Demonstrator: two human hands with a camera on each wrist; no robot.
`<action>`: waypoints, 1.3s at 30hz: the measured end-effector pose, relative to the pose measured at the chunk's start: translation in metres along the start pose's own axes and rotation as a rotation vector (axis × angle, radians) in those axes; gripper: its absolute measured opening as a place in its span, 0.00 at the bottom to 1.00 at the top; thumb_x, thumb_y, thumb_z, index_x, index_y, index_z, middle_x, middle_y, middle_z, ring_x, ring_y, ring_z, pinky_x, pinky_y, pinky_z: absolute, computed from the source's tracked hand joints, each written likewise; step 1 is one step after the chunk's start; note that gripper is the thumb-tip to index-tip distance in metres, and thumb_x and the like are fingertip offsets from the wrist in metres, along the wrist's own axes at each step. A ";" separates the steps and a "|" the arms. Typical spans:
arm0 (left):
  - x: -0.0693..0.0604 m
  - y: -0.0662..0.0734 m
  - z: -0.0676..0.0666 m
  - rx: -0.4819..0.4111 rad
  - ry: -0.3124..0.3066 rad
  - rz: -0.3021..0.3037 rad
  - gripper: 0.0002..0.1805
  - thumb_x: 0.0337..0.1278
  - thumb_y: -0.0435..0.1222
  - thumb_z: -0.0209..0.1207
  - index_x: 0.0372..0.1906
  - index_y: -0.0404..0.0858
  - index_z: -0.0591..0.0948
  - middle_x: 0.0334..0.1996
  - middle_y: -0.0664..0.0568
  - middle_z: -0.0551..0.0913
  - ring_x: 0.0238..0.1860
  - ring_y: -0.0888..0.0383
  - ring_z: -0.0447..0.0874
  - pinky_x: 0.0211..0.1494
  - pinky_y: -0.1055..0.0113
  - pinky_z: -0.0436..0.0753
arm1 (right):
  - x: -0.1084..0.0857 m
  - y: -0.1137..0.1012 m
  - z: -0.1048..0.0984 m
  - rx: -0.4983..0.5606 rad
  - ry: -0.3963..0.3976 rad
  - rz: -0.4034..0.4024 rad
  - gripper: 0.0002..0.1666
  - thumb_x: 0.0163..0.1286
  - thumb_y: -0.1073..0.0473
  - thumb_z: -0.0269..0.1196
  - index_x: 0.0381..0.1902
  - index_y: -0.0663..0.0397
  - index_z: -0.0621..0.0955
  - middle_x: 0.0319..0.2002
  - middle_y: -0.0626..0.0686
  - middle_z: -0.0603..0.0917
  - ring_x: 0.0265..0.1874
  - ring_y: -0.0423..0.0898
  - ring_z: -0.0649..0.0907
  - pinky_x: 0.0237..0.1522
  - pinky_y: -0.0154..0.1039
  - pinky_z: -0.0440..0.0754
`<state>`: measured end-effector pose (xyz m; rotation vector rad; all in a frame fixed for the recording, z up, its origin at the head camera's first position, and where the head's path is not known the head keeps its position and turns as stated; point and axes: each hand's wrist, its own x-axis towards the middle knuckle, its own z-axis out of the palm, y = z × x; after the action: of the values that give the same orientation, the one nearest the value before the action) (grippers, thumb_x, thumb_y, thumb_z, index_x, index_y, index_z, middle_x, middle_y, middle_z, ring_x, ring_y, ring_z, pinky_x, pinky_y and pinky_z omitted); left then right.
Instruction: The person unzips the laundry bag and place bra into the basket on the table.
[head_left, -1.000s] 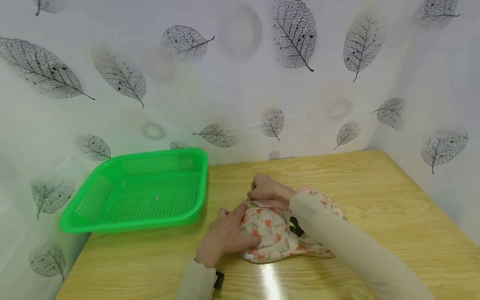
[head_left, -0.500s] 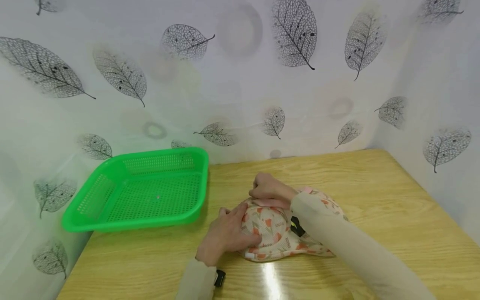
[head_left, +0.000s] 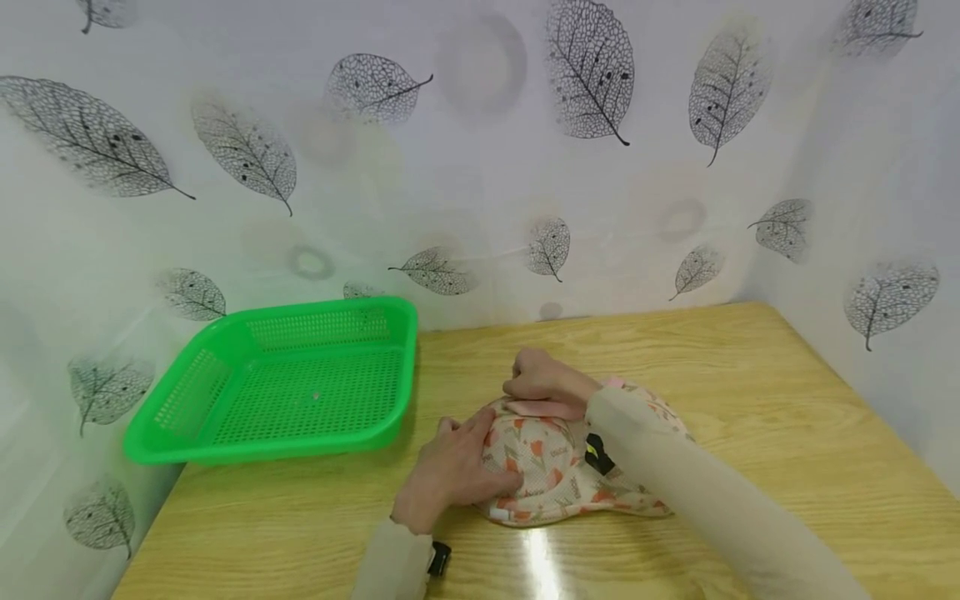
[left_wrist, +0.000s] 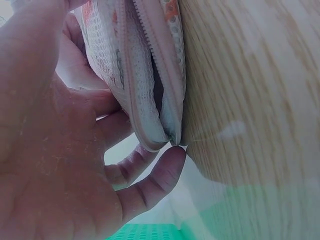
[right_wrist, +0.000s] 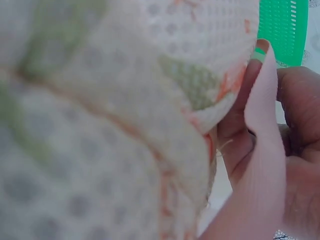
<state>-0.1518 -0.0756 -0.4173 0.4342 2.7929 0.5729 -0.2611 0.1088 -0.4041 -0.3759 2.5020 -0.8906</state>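
Observation:
A pale mesh laundry bag (head_left: 542, 467) with an orange tulip print lies puffed up on the wooden table. My left hand (head_left: 448, 468) holds its left end, thumb over the printed top and fingers round the far side. In the left wrist view the zipper (left_wrist: 132, 100) is parted at that end, showing white mesh lining. At the bag's far edge, my right hand (head_left: 542, 377) has curled fingers beside the pink strip (right_wrist: 266, 120), which stands away from the mesh in the right wrist view. What its fingertips pinch is hidden behind the strip and the hand.
To the left, a green plastic basket (head_left: 315, 450) stands near the table's back edge, with a tiny pinkish speck in it. A white curtain (head_left: 480, 167) with leaf prints hangs behind the wooden table (head_left: 765, 400) and at its sides.
My right hand has shifted very slightly to the right along the bag's far edge. The left hand and the bag stay about where they were.

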 end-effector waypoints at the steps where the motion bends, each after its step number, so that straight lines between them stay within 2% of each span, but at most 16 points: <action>1: 0.000 0.000 0.000 -0.001 -0.001 -0.001 0.57 0.40 0.63 0.64 0.80 0.50 0.61 0.66 0.47 0.79 0.61 0.43 0.70 0.47 0.48 0.81 | -0.001 0.000 0.000 0.009 -0.006 0.001 0.27 0.67 0.60 0.57 0.08 0.43 0.63 0.10 0.42 0.54 0.14 0.39 0.52 0.19 0.34 0.58; 6: 0.000 0.000 0.000 0.001 -0.006 -0.002 0.57 0.40 0.63 0.64 0.81 0.50 0.60 0.66 0.47 0.79 0.61 0.43 0.70 0.47 0.47 0.81 | -0.002 0.000 -0.001 0.031 -0.023 0.009 0.28 0.68 0.61 0.56 0.08 0.42 0.63 0.10 0.42 0.54 0.13 0.39 0.52 0.18 0.34 0.58; 18: -0.001 0.000 0.001 0.001 -0.014 -0.007 0.58 0.40 0.64 0.64 0.80 0.48 0.61 0.70 0.47 0.76 0.62 0.42 0.70 0.50 0.47 0.81 | -0.008 -0.001 -0.006 -0.035 -0.004 -0.020 0.30 0.66 0.61 0.57 0.06 0.42 0.62 0.10 0.42 0.52 0.14 0.39 0.49 0.18 0.34 0.54; 26: -0.001 0.004 -0.001 -0.006 -0.003 -0.007 0.58 0.39 0.61 0.64 0.81 0.50 0.60 0.68 0.49 0.77 0.56 0.44 0.70 0.45 0.50 0.80 | -0.015 -0.005 -0.006 -0.089 0.026 -0.033 0.27 0.67 0.59 0.58 0.08 0.42 0.65 0.10 0.41 0.57 0.13 0.38 0.56 0.18 0.32 0.61; 30: -0.001 0.012 -0.003 0.064 0.006 0.048 0.58 0.41 0.58 0.62 0.82 0.52 0.54 0.76 0.53 0.70 0.52 0.42 0.72 0.41 0.52 0.81 | -0.018 -0.005 -0.008 -0.099 0.045 -0.054 0.27 0.66 0.61 0.58 0.08 0.43 0.65 0.10 0.42 0.56 0.13 0.38 0.54 0.18 0.32 0.57; 33: -0.001 0.015 -0.004 0.131 0.015 0.088 0.56 0.43 0.57 0.61 0.82 0.54 0.55 0.78 0.54 0.65 0.50 0.40 0.73 0.39 0.52 0.82 | -0.020 -0.003 -0.009 -0.077 0.046 -0.067 0.26 0.66 0.62 0.57 0.08 0.43 0.65 0.10 0.41 0.56 0.12 0.38 0.54 0.18 0.33 0.58; 39: -0.005 0.017 -0.003 0.143 0.020 0.087 0.50 0.46 0.56 0.61 0.80 0.57 0.60 0.77 0.47 0.66 0.53 0.36 0.73 0.40 0.47 0.83 | -0.022 0.001 -0.010 -0.065 0.045 -0.087 0.26 0.67 0.62 0.56 0.09 0.43 0.65 0.10 0.42 0.57 0.13 0.39 0.54 0.20 0.34 0.60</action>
<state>-0.1441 -0.0640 -0.4064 0.5853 2.8559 0.3990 -0.2477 0.1234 -0.3910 -0.4949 2.5776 -0.8610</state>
